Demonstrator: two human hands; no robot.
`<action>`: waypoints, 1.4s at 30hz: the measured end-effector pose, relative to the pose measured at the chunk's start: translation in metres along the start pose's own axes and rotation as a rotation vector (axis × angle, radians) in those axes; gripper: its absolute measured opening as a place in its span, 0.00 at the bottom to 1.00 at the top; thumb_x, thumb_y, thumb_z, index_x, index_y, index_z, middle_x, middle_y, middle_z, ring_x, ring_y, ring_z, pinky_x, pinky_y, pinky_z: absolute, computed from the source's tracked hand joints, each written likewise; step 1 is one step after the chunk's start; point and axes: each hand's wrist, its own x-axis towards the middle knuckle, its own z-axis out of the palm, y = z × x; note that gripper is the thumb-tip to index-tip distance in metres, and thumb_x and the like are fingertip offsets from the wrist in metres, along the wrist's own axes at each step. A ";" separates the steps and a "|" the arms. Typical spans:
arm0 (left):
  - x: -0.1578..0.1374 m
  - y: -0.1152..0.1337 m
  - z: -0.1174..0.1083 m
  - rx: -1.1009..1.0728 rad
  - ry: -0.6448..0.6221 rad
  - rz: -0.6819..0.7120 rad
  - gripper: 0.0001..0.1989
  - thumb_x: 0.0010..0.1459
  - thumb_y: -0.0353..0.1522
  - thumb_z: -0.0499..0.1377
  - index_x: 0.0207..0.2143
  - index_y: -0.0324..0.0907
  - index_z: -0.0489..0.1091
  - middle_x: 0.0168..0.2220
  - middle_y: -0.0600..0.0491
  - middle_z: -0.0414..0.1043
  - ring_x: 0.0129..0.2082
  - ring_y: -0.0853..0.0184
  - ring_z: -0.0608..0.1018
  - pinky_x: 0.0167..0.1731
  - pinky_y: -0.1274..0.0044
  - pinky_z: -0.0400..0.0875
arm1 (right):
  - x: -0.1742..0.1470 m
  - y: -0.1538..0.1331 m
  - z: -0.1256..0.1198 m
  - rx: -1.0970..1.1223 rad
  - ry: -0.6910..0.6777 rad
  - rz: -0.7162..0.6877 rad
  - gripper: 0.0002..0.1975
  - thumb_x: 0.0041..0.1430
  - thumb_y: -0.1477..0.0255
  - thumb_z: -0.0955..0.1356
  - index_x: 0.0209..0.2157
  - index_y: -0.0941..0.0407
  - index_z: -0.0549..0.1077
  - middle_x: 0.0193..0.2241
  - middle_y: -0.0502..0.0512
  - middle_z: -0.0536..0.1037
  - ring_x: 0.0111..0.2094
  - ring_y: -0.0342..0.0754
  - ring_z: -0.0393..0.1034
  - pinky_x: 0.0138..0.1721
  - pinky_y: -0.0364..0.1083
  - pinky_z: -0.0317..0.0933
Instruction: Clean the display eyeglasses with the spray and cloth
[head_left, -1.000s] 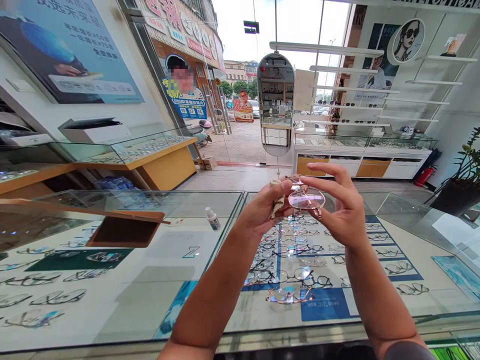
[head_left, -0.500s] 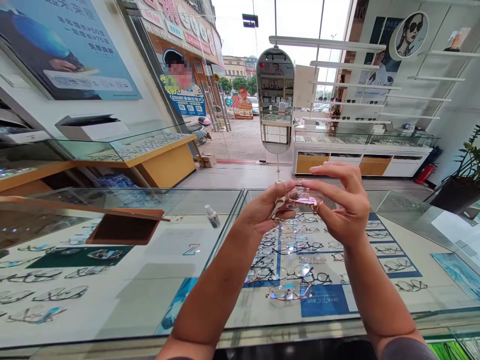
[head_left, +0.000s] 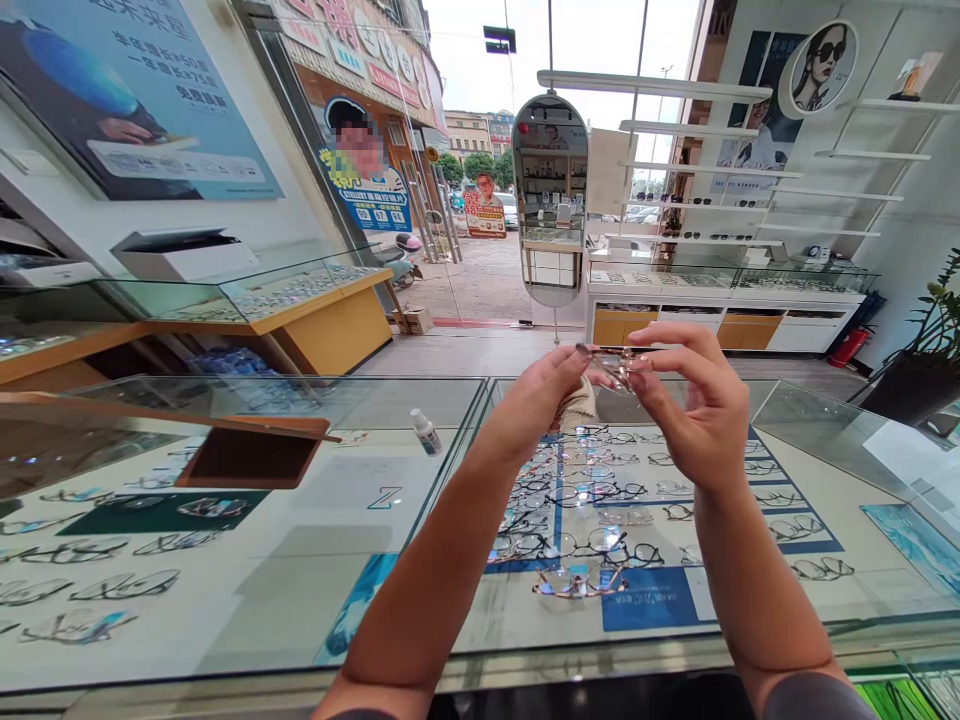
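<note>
Both hands are raised above the glass display case [head_left: 360,590]. A pair of eyeglasses [head_left: 613,366] with a thin frame is held between them. My left hand [head_left: 541,402] is closed on the near-left side of the glasses, with a light beige cloth [head_left: 577,404] bunched in its fingers below the frame. My right hand [head_left: 694,400] pinches the right side of the glasses between thumb and fingers. Which parts of the frame the fingertips cover is partly hidden.
A small white spray bottle [head_left: 425,432] stands on the glass top, left of my arms. A brown tray [head_left: 255,455] lies farther left. Rows of eyeglasses [head_left: 577,583] sit inside the case. An oval mirror [head_left: 551,200] hangs beyond the counter.
The glasses have been turned, from lenses lying nearly flat to a more edge-on, tilted pose. My left hand has shifted slightly up, and more of the cloth shows. My right hand's fingers have closed in.
</note>
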 end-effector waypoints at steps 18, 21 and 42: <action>-0.033 -0.024 -0.078 0.744 0.536 0.405 0.07 0.56 0.37 0.66 0.28 0.44 0.76 0.26 0.56 0.73 0.28 0.68 0.72 0.29 0.76 0.65 | -0.057 0.041 0.016 -0.177 -0.959 0.335 0.07 0.64 0.77 0.71 0.32 0.55 0.80 0.35 0.52 0.85 0.42 0.51 0.76 0.53 0.53 0.58; -0.036 -0.045 -0.086 0.854 0.539 0.348 0.08 0.56 0.39 0.65 0.29 0.44 0.77 0.24 0.56 0.73 0.26 0.68 0.71 0.29 0.75 0.63 | -0.073 0.045 0.030 -0.243 -1.075 0.332 0.07 0.62 0.79 0.71 0.31 0.55 0.80 0.35 0.52 0.85 0.44 0.51 0.76 0.54 0.52 0.56; -0.041 -0.076 -0.079 0.907 0.394 0.301 0.05 0.54 0.34 0.63 0.27 0.43 0.76 0.30 0.52 0.78 0.31 0.64 0.75 0.36 0.72 0.68 | -0.100 0.040 0.054 -0.470 -1.387 0.189 0.09 0.64 0.75 0.68 0.33 0.56 0.81 0.42 0.62 0.84 0.47 0.57 0.71 0.52 0.54 0.52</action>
